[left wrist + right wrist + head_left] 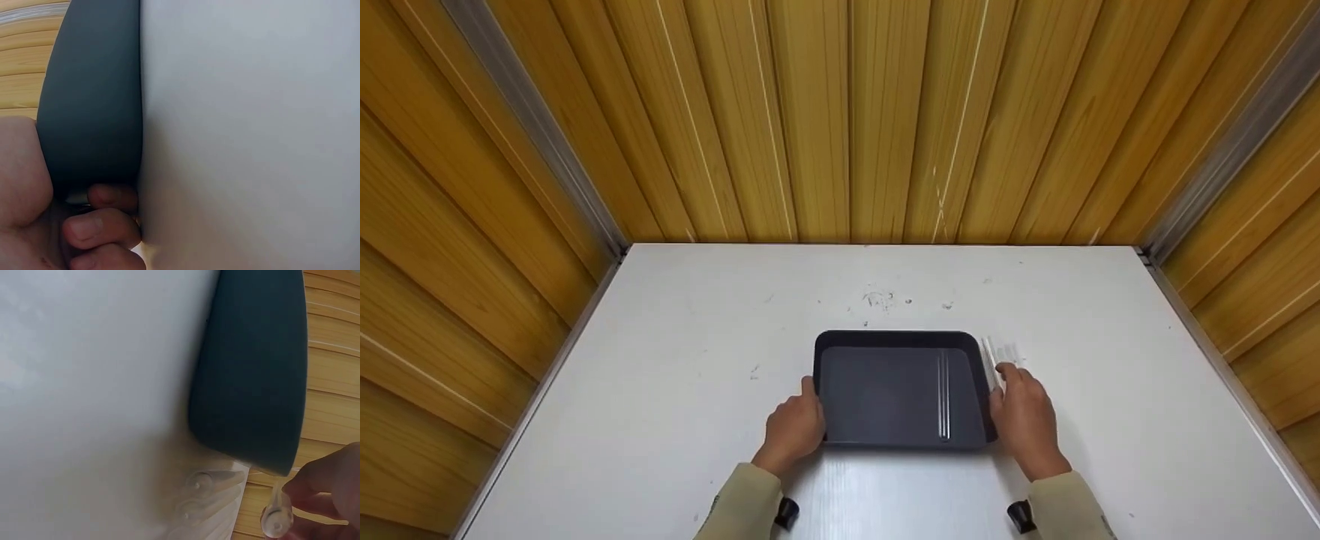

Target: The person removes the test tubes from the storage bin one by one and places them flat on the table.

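A dark grey rectangular tray [877, 390] sits on the white table, with a few thin clear tubes [943, 394] lying lengthwise in its right part. My left hand [796, 421] holds the tray's left side; in the left wrist view its fingers [101, 228] curl in at the tray's near corner. Beyond the tray's right wall, my right hand [1024, 420] pinches a clear tube [277, 520], its round end towards the camera. Several more clear tubes [211, 495] lie on the table beside the tray, partly hidden by the right hand in the head view.
The white table [675, 360] has small dark marks near its far middle. Yellow wood-look panels [810, 120] stand behind it and on both sides, with grey metal posts at the corners.
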The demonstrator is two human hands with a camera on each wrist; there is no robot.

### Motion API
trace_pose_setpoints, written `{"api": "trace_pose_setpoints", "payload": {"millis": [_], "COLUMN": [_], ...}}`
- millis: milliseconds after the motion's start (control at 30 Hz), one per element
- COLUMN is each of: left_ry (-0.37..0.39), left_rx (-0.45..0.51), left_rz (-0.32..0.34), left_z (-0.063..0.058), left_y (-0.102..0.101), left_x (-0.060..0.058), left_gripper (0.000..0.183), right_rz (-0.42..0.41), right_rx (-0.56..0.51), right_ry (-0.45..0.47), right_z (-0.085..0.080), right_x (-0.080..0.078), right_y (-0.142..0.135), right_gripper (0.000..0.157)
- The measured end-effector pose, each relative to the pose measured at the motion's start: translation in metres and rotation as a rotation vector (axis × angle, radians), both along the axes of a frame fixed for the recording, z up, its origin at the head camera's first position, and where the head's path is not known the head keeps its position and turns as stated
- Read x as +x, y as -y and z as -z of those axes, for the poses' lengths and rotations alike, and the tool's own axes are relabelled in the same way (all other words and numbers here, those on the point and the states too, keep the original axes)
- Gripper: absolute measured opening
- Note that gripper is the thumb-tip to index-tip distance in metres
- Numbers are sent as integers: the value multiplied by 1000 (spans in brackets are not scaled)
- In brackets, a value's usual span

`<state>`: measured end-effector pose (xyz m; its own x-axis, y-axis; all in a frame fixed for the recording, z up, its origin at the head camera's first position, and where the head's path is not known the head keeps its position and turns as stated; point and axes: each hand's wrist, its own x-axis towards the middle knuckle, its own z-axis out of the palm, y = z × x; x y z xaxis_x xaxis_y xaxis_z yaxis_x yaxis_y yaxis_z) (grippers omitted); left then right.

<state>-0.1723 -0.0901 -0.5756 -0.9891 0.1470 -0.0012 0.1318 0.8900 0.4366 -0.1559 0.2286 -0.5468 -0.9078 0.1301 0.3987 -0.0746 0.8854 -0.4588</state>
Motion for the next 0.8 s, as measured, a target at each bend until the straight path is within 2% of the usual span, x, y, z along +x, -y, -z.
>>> {"api": "trace_pose_setpoints", "payload": {"millis": [800], "left_ry": [5], "left_rx": [-8], "left_rz": [-3], "left_z": [-2], "left_y": [-2], "left_x": [0], "left_gripper": [37], "right_rz": [38], "right_rx": [-14], "right_ry": [46], "right_z": [7], "right_x": [-2], "right_y": [-19], "right_gripper": [26]}}
